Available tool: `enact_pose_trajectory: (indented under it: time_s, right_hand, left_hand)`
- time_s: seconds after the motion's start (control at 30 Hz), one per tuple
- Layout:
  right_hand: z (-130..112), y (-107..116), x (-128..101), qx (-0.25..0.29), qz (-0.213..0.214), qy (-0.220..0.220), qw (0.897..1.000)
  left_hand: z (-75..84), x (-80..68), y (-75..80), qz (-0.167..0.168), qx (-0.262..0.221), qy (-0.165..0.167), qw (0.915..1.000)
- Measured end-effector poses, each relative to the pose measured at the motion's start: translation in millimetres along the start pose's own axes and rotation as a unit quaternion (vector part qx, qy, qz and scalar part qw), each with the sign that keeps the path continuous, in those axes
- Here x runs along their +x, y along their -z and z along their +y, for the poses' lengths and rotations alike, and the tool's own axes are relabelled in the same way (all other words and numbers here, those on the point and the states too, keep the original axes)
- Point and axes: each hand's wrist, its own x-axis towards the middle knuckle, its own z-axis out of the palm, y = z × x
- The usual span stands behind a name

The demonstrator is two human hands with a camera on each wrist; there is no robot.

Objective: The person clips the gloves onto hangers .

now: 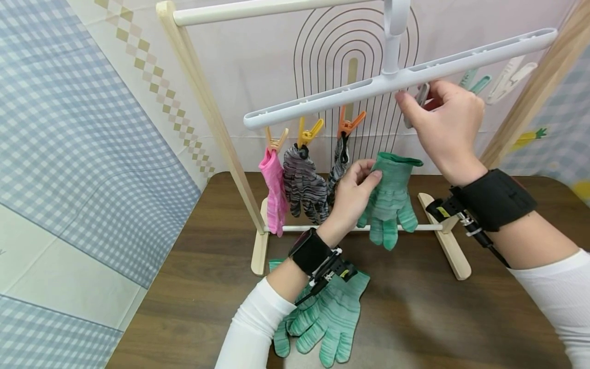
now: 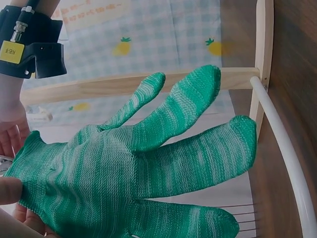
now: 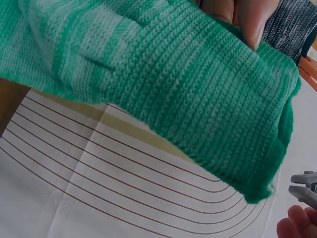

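My left hand [image 1: 352, 189] pinches a green striped knit glove [image 1: 389, 200] near its cuff. The glove hangs with its fingers down and its cuff up, below the white hanger bar [image 1: 318, 101]. My right hand [image 1: 449, 123] pinches a grey clothespin [image 1: 423, 95] just under that bar. In the right wrist view the tips of the clothespin [image 3: 303, 191] are slightly parted, a short gap from the edge of the glove's cuff [image 3: 270, 173]. The left wrist view shows the glove's spread fingers [image 2: 198, 153] up close.
From the bar hang a pink glove [image 1: 274, 189] and two grey-black gloves [image 1: 304, 179], on beige, yellow and orange clothespins [image 1: 351, 124]. Teal [image 1: 481, 84] and white clothespins [image 1: 511, 82] hang at right. More green gloves [image 1: 334, 312] lie on the table [image 1: 193, 307]. A wooden rack [image 1: 207, 102] supports the hanger.
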Motion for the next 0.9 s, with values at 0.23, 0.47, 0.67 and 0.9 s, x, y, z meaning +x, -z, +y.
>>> enact_pose_trajectory:
  time_s: [0.23, 0.47, 0.67, 0.9]
  right_hand:
    - [0, 2, -1, 0.007, -0.003, 0.009, 1.0]
    - [0, 3, -2, 0.016, -0.017, 0.017, 1.0]
    - [0, 4, -3, 0.021, -0.034, 0.026, 0.999]
    - [0, 5, -5, 0.022, -0.041, 0.034, 0.998]
  left_hand:
    - [1.2, 3.7, -1.6, -0.006, -0.034, 0.03, 0.999]
    - [-0.2, 9.7, -3.3, -0.023, -0.106, 0.028, 0.9937]
    - [-3.4, 15.0, -3.2, -0.039, -0.182, 0.032, 0.9821]
    - [-2.2, 17.3, -4.6, -0.05, -0.238, 0.046, 0.969]
